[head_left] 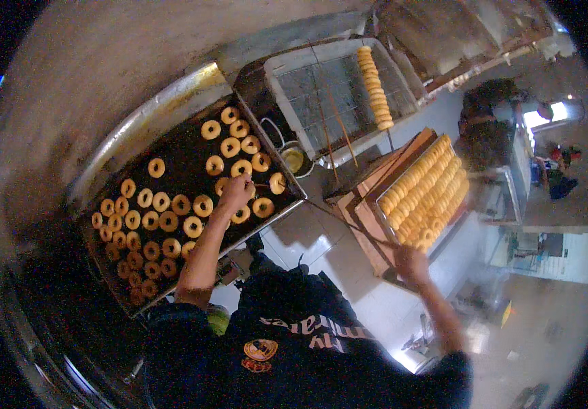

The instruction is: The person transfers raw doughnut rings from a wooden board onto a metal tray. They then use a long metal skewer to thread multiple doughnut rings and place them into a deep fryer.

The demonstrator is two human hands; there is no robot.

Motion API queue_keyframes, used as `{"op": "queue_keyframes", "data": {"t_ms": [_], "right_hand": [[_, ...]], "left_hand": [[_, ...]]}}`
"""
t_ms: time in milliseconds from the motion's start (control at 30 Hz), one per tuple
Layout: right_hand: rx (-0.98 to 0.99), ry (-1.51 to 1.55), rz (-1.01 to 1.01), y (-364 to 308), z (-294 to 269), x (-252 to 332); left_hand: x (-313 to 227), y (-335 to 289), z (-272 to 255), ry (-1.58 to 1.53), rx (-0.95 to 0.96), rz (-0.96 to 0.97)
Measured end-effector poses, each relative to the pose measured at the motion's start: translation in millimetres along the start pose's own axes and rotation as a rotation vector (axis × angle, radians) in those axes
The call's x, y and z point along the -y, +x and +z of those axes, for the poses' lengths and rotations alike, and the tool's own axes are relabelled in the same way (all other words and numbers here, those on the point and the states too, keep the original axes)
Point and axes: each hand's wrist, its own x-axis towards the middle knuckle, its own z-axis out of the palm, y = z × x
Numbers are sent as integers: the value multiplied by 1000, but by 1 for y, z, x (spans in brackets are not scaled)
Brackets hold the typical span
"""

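Over the dark pan (183, 144), by its right edge, the left hand (237, 193) bunches its fingers among the doughnuts (203, 205); whether it grips one, I can't tell. Beside the tray's (380, 203) near corner, the right hand (411, 264) closes round a thin stick (338, 216), apparently angled to reach them.

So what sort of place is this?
Probably a doughnut kitchen or small bakery: dough rings lie spread across a big dark pan, and golden rows of rings are packed close together to its right.
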Motion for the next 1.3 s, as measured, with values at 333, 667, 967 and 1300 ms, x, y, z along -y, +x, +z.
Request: {"op": "queue_keyframes", "data": {"t_ms": [333,667,967,1300], "right_hand": [[-120,12,-35,-2,30,79],[-19,141,3,18,70,95],[-53,494,129,32,96,137],[-133,495,8,93,131,153]], "left_hand": [[15,42,-56,432,-90,-41],[26,76,-79,463,-249,-17],[10,95,-97,228,2,162],[84,142,-130,112,-61,106]]}}
